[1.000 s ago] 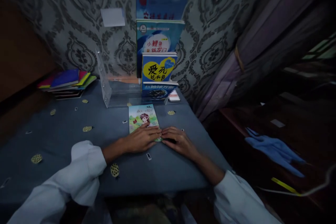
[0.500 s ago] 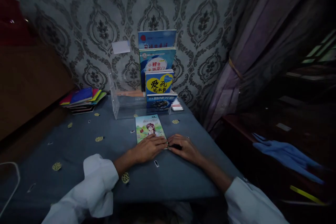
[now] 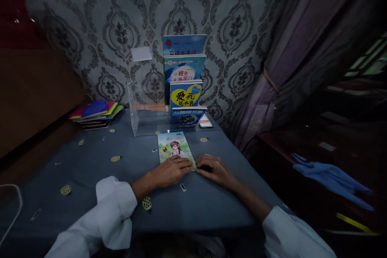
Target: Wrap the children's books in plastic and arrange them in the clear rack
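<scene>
A thin book (image 3: 172,143) with a drawn girl on its light blue and green cover lies flat on the table. Across its lower part rests my left hand (image 3: 173,169), palm down with the fingers stretched out. My right hand (image 3: 216,170) is at the book's lower right corner, thumb and fingertips pinched on it. Just behind the book stands a clear acrylic rack (image 3: 151,121). Several books stand upright in its right part, among them a blue book with a yellow heart (image 3: 186,96).
A stack of colourful booklets (image 3: 95,113) lies at the back left beside a brown box (image 3: 33,96). A white cable (image 3: 19,201) curves at the left edge. Right of the table are a tied curtain (image 3: 256,100) and a blue glove (image 3: 329,175) on a dark surface.
Both hands keep their places on the book. The whole view has shifted slightly, with the rack and books appearing a little further right.
</scene>
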Available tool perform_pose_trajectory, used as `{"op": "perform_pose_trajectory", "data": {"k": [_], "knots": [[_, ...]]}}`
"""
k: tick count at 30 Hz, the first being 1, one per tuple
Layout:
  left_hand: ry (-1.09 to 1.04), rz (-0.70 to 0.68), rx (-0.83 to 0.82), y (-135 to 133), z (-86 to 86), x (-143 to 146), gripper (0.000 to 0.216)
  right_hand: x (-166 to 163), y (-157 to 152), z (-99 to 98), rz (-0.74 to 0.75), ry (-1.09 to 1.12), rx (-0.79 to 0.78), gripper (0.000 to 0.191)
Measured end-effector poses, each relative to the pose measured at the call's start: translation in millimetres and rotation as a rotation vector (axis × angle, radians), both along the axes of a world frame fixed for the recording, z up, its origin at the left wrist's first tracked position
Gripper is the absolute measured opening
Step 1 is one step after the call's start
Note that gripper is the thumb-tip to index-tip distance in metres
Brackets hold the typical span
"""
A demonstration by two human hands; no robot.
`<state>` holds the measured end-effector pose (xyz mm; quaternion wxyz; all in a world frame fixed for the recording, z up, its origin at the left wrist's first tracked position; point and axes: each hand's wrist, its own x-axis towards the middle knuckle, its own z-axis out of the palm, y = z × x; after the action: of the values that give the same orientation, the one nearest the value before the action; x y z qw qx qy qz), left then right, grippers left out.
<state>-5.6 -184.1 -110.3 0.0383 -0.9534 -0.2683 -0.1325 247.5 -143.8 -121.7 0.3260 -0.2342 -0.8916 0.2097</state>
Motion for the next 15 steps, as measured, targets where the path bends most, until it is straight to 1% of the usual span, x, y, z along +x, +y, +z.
{"op": "perform_pose_trajectory", "data": {"k": [3,9,13,15], "knots": [[0.033,0.027,-0.023,-4,-1.6,-9,0.042,0,2,-2.2,0.002,-0.006,0.018,0.011],[0.051,0.060,-0.056,-8,0.9,-12,0.038,-1,2,-2.6,-0.001,-0.016,0.053,0.011],[0.103,0.073,-0.019,-10,5.7,-10,0.040,-2,-2,1.6,0.005,-0.032,0.100,0.011],[0.142,0.065,0.014,-14,7.9,-11,0.040,-2,-3,2.2,0.000,-0.058,0.150,0.011]]}}
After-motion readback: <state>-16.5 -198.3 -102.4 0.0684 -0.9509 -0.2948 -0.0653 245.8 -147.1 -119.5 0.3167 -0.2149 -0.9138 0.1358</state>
